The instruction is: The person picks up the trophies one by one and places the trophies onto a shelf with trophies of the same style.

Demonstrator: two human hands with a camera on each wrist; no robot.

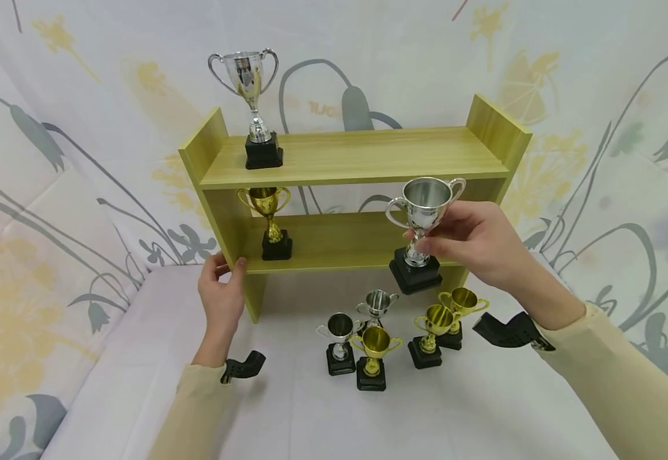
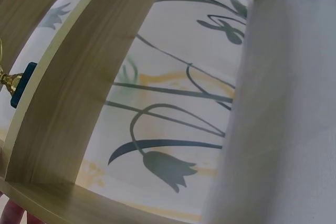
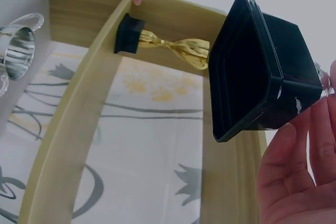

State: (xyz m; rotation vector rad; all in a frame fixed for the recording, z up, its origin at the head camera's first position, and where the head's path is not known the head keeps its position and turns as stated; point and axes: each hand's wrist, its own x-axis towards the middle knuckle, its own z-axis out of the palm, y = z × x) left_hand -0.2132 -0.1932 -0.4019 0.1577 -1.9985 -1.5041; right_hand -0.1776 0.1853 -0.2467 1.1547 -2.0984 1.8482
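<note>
My right hand (image 1: 477, 246) pinches a silver two-handled trophy cup (image 1: 426, 201) by its stem, upright in front of the right part of the wooden shelf (image 1: 345, 153). In the right wrist view, the hollow underside of the trophy's black base (image 3: 236, 72) shows near the right fingers (image 3: 281, 153). With thumb in front and fingers around the outside, my left hand (image 1: 221, 300) grips the shelf's left side panel at the lower board. A gold trophy (image 1: 266, 204) stands on that board at the left. Above it, a taller silver trophy (image 1: 247, 76) stands on the top board.
On the white tabletop (image 1: 287, 409) below the shelf stand two silver trophies (image 1: 341, 327) and a front gold trophy (image 1: 376, 343), close together. Two more gold trophies (image 1: 438, 319) stand to their right. A flower-patterned cloth (image 1: 403, 57) hangs behind the shelf.
</note>
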